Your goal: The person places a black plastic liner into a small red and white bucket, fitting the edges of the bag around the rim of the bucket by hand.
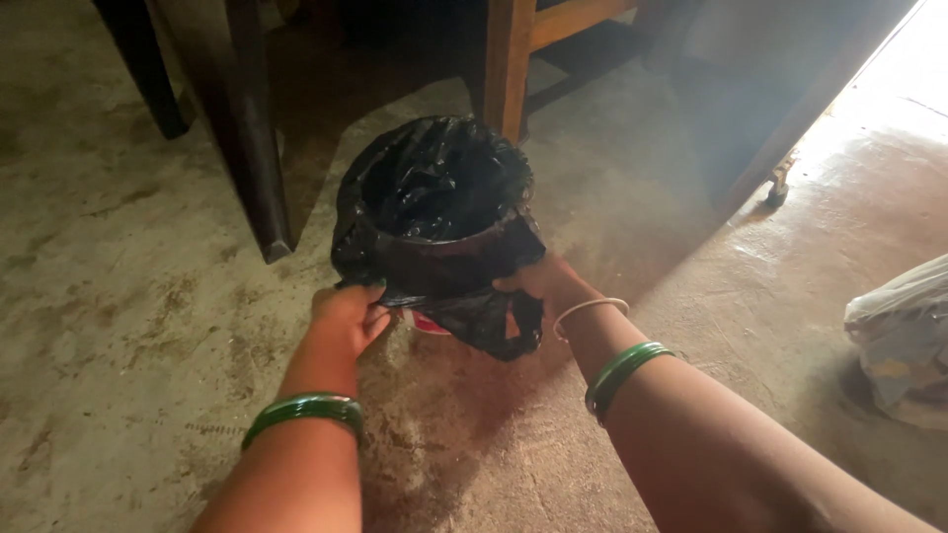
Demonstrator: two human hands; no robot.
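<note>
Concrete floor point(118, 296): hands point(348, 314) pinch bag point(434, 197)

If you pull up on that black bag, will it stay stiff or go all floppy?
Probably floppy: the black bag is thin, crinkled film, and a loose flap droops below the right hand. It looks shiny, so it may slip through the left hand. It is folded over a small bin, which might lift with it.

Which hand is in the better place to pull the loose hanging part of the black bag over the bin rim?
Probably the right hand: it grips the black bag directly above the loose flap. The left hand holds the opposite edge, away from it.
</note>
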